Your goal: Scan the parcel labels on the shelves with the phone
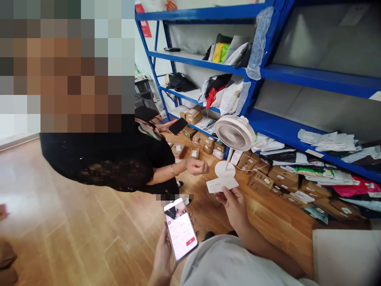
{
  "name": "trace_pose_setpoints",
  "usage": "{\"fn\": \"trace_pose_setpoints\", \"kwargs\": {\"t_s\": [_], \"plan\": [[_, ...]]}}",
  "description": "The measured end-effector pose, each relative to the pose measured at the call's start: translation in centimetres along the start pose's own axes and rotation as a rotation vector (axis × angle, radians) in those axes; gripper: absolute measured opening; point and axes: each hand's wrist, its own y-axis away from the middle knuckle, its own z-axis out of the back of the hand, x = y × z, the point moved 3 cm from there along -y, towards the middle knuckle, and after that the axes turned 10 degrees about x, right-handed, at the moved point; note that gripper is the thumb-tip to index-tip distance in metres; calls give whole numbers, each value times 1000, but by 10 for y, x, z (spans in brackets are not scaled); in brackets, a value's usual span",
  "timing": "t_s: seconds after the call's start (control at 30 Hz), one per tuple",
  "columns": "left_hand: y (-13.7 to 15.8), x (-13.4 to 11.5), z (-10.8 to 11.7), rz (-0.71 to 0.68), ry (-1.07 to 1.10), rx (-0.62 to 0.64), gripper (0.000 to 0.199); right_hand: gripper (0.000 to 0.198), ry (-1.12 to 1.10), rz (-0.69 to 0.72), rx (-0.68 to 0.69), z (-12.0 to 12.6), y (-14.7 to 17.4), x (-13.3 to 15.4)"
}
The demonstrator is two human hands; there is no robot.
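Note:
My left hand holds a smartphone with its lit screen facing me, low in the middle of the view. My right hand pinches a small white paper slip with handwriting, held up just right of the phone. A person in a black top stands close in front of me. That person's hand with a bracelet is closed and reaches toward the slip, while the other holds a dark phone.
Blue metal shelving lines the right side, loaded with parcels and mail bags. Several cardboard boxes and packets lie on the wooden floor beneath it. A white standing fan sits on the floor by the shelves.

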Motion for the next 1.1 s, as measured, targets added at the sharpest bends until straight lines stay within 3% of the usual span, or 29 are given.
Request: {"fn": "trace_pose_setpoints", "kwargs": {"t_s": [0.33, 0.6, 0.7, 0.8, 0.9, 1.0, 1.1], "plan": [[2, 1, 2, -29, -13, -29, 79, 27, -18, -35, 18, -1, -5, -1], [6, 5, 5, -42, 3, -40, 75, 32, -49, -86, -53, 1, -16, -15], [10, 10, 10, -60, -58, -127, 69, 32, -60, -108, -56, 4, -16, -21], [16, 16, 21, -110, -157, -336, 53, 33, -69, -132, -37, 12, -14, -23], [18, 22, 29, -195, -169, -539, 46, 39, -75, -186, 22, 21, -17, -24], [15, 31, 24, -269, -97, -615, 54, 46, 31, -359, 136, 25, -19, -31], [12, 43, 14, -385, -79, -650, 59, 42, 353, -625, 483, 16, -12, -42]]}}
